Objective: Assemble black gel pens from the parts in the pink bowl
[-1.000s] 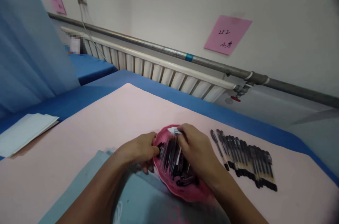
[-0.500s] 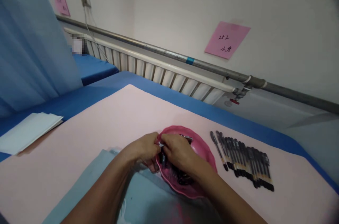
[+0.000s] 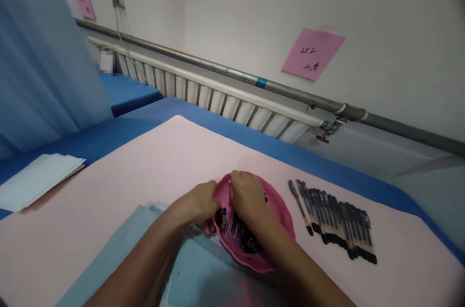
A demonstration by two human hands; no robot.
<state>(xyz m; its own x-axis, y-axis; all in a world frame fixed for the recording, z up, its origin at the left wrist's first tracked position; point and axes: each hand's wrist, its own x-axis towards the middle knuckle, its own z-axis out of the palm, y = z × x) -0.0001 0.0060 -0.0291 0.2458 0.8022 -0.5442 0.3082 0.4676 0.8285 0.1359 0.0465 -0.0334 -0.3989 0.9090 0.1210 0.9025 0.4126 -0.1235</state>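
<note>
A pink bowl [image 3: 279, 205] with a wavy rim holds a jumble of black and clear pen parts [image 3: 238, 234]. My left hand [image 3: 203, 205] is closed on the bowl's left rim, thumb over the edge and fingers below. Inside the bowl, my right hand [image 3: 249, 195] has its fingers curled together above the parts. A small shiny tip shows by those fingers, but what they grip is mostly hidden. To the right, several assembled pens [image 3: 334, 220] with black caps lie side by side in a slanting row.
A pink sheet [image 3: 145, 171] covers the blue bed [image 3: 210, 118]. Pale blue plastic [image 3: 203, 268] lies before me, and folded white paper [image 3: 43, 178] at the left. Behind stand a radiator [image 3: 203, 96] and a metal pipe [image 3: 290, 94]. A blue curtain [image 3: 43, 55] hangs at left.
My right hand has moved away from my left hand, slightly up and right within the bowl. More of the parts near the left rim show. My left hand stays at the rim.
</note>
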